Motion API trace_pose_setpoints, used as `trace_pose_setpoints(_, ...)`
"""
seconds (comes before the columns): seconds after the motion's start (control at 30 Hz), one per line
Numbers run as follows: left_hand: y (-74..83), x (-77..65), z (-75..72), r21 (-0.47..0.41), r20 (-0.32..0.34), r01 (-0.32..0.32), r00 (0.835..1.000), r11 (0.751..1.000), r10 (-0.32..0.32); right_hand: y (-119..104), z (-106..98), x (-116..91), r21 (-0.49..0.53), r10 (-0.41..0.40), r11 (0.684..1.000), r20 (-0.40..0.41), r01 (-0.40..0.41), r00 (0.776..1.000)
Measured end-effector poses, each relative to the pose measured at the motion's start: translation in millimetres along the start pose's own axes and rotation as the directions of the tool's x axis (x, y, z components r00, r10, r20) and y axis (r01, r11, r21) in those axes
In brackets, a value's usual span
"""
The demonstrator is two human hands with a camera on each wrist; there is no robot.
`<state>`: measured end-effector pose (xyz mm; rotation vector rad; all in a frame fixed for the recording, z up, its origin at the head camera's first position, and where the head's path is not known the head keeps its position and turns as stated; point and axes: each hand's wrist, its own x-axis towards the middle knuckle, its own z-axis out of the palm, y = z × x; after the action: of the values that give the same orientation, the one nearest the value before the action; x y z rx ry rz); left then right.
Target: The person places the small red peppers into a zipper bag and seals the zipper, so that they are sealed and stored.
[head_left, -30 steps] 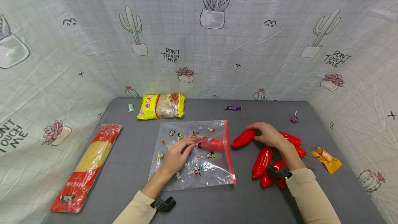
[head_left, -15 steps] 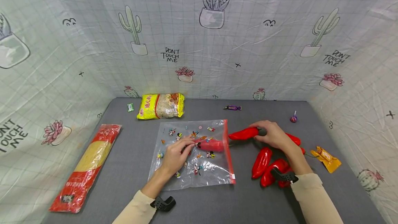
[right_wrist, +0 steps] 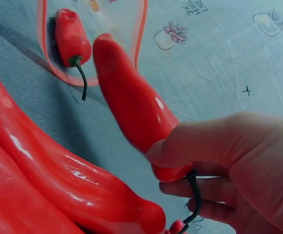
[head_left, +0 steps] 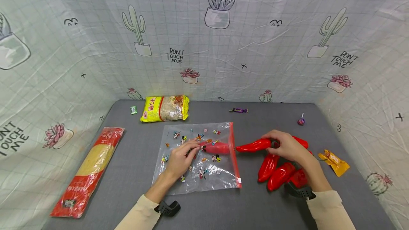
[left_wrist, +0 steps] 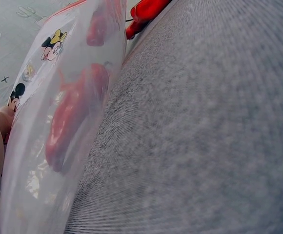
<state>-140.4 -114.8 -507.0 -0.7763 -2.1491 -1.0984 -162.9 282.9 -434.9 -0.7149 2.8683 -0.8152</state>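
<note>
A clear cartoon-printed zip bag (head_left: pixel 220 180) with a red zip edge lies mid-table, its mouth to the right. My left hand (head_left: pixel 179 160) pinches its upper film near the middle. Through the plastic, a red pepper (head_left: pixel 218 148) shows near the mouth. The left wrist view shows another pepper (left_wrist: pixel 73 117) deeper inside. My right hand (head_left: pixel 285 146) grips a long red pepper (right_wrist: pixel 131 97) by its stem end, thumb on its side. The pepper's tip points at the bag mouth, which gapes in the right wrist view, where the inner pepper's green stem (right_wrist: pixel 83 80) sticks out.
Several loose red peppers (head_left: pixel 281 176) lie below the right hand. Right of them sits an orange wrapped packet (head_left: pixel 334 162). A lollipop (head_left: pixel 301 120), a purple candy (head_left: pixel 239 110), a yellow pasta bag (head_left: pixel 165 108) and a green candy (head_left: pixel 133 109) line the back; a red noodle packet (head_left: pixel 87 173) lies left.
My right hand has shifted a little right and toward the front, swinging the gripped pepper so its tip points left at the bag. The left hand and bag stay put.
</note>
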Motion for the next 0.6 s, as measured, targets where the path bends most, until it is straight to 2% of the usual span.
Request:
trace_pose_setpoints(0.27,0.1,0.2,0.2,0.008,-0.005,0.002,1.000,1.000,-0.002,-13,5,-6,0.032,0.044,0.998,0.075,-0.047,0.996)
trace_pose_setpoints(0.6,1.4,0.5,0.0,0.004,-0.006,0.005,1.000,1.000,-0.005,-20,26,2,-0.014,0.004,1.000,0.086,-0.003,0.996)
